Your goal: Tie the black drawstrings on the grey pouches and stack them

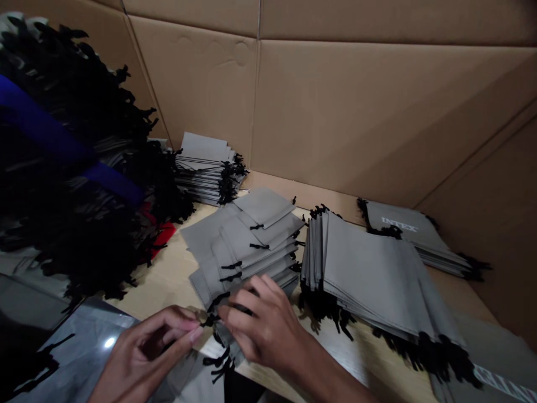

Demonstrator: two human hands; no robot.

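Note:
A fanned pile of grey drawstring pouches (247, 240) with black cords lies on the wooden table (168, 280), in front of me. My left hand (146, 347) pinches a black cord (208, 319) at the near end of the pile, thumb and fingers closed on it. My right hand (260, 324) rests on the nearest pouch of that pile, fingers curled and pressing it down, fingertips touching the same cord. Both hands meet at the pile's front edge.
A thick stack of grey pouches (369, 274) lies right of the hands, another marked INTEX (415, 235) behind it. A further stack (207, 168) stands at the back. A big heap of black-corded pouches (71, 168) fills the left. Cardboard walls (356, 112) enclose the table.

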